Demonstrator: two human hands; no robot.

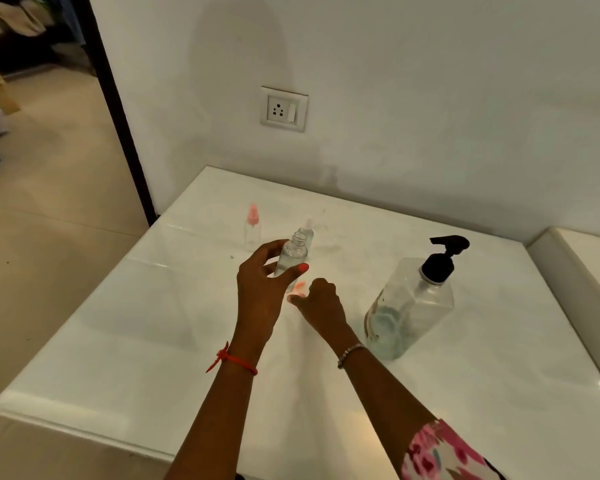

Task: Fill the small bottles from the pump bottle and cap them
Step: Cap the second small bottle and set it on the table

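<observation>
Clear uncapped bottle (pixel 293 253), gripped in left hand (pixel 260 296); right hand (pixel 323 304) curled low, pinching pink cap (pixel 299 287)

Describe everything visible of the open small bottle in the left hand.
The small bottle looks like clear plastic, round-shouldered, with a threaded neck and no cap. It is nearly upright over the white table. The left hand grips its body, thumb in front, hiding its base; whether it rests on the table is unclear, as is its fill.
</observation>
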